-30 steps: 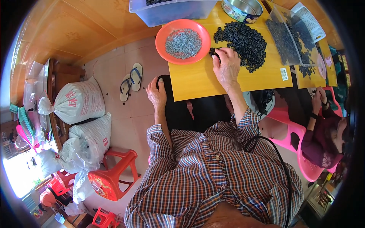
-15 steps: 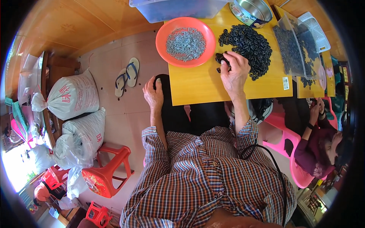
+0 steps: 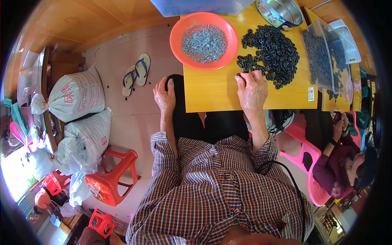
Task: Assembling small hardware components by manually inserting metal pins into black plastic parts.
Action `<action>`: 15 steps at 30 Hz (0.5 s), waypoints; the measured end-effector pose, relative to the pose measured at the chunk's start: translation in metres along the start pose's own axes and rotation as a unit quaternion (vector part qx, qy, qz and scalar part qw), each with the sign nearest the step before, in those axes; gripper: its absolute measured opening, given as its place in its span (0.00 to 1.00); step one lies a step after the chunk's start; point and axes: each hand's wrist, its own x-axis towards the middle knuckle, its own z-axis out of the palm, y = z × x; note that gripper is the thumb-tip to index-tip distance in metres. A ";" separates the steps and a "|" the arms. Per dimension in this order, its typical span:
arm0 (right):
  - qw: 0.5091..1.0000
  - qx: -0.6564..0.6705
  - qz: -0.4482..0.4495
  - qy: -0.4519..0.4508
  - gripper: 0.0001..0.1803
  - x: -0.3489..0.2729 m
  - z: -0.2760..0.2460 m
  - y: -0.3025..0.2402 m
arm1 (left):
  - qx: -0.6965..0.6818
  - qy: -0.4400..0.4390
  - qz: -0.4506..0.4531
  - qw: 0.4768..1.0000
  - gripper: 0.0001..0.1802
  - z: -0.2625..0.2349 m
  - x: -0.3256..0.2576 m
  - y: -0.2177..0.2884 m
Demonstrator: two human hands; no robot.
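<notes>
My right hand (image 3: pixel 252 93) is over the yellow table (image 3: pixel 212 96), its thumb and curled fingers together. A dark bit, seemingly a small black part (image 3: pixel 238 75), shows at the fingertips. Just beyond the hand lies a heap of small black plastic parts (image 3: pixel 279 53) with holes in them, a few strung out to its left. An orange-red bowl (image 3: pixel 176 45) of small silvery metal pins (image 3: pixel 204 43) stands left of the heap. Away from the table surface, my left hand (image 3: pixel 165 97) rests by my left thigh, thumb apart from the fingers and nothing in it.
A clear bin (image 3: pixel 320 61) of black parts, a white basket (image 3: pixel 345 41) and a round tin (image 3: pixel 281 16) stand at the right and back. A bluish plastic box (image 3: pixel 200 6) is at the far edge. Another person (image 3: pixel 337 163) sits at right. Sacks (image 3: pixel 79 96), slippers (image 3: pixel 135 75) and a red stool (image 3: pixel 112 175) lie left.
My right hand has drawn back from the black parts toward me, uncovering loose pieces at the heap's left side. My left hand stays by my thigh. The view has shifted slightly.
</notes>
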 end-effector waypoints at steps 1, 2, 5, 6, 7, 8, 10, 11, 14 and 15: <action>1.000 -0.011 0.002 -0.012 0.08 0.000 0.000 -0.001 | 0.002 0.002 -0.002 1.000 0.18 0.000 0.001 0.001; 0.999 -0.023 0.003 -0.023 0.06 0.000 0.000 -0.002 | 0.009 -0.001 -0.002 1.000 0.19 0.000 0.001 0.002; 0.998 -0.056 -0.011 -0.034 0.04 0.003 0.000 -0.005 | 0.005 0.007 0.005 1.000 0.19 0.002 -0.001 -0.001; 0.998 -0.054 -0.014 -0.033 0.04 0.004 0.002 -0.006 | -0.007 0.012 0.012 1.000 0.19 0.003 -0.001 -0.003; 0.997 -0.073 -0.016 -0.032 0.04 0.001 0.003 -0.005 | -0.007 0.011 0.011 1.000 0.19 0.001 -0.003 -0.002; 0.995 -0.091 -0.017 -0.032 0.03 -0.001 0.004 -0.005 | 0.006 0.006 0.012 1.000 0.19 0.000 -0.003 0.000; 0.999 -0.049 -0.014 -0.011 0.04 -0.002 0.005 -0.003 | 0.020 0.001 0.011 1.000 0.19 0.000 -0.003 0.002; 1.000 -0.006 -0.011 0.012 0.05 -0.003 0.005 -0.003 | 0.024 0.004 0.026 0.999 0.19 0.000 -0.003 0.002; 0.908 0.348 0.218 -0.084 0.10 -0.009 -0.003 -0.006 | 0.040 0.001 0.050 0.998 0.19 -0.002 -0.006 0.007; 0.907 0.348 0.219 -0.086 0.10 -0.008 -0.007 -0.007 | 0.052 -0.002 0.061 0.997 0.18 -0.004 -0.007 0.009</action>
